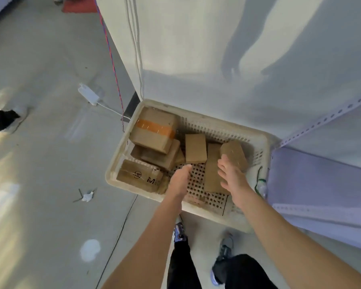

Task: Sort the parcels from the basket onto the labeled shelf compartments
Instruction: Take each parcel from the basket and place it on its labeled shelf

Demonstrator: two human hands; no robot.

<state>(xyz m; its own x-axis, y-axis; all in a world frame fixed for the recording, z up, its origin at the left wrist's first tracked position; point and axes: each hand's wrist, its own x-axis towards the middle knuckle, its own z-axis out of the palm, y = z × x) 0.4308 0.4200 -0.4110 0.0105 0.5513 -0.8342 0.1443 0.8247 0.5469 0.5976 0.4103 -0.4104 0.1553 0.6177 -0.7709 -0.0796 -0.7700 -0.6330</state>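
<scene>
- Two bare forearms are nearest in the head view. They reach down past the shoes [224, 253] toward the basket [266, 142], which stands on the floor [50, 163] just beside the shelf [321, 180].
- Of the two hands, the left hand [180, 178] hangs over the perforated bottom with rather straight fingers and holds nothing.
- The right hand [231, 177] is open with its fingers spread. The fingertips are at the lower edge of the tilted parcel [234, 153], but I cannot tell whether they touch it.
- The tilted parcel is at the right side of the basket, propped up near the right wall. Its long axis runs from far-left to near-right, and its broad face looks up toward the camera.
- Under the right hand lies a long flat parcel [211, 163], with its long axis running away from the person. A small parcel [196, 148] is just beside it. The box with orange tape [154, 130] and the printed box [139, 176] are piled at the left.
- In my judgement the tilted parcel rests unstably. A push from the spread fingers could make it slide flat or against the wall before a grip closes.
- No label on the parcels is readable, so a wrong compartment is also possible.
</scene>
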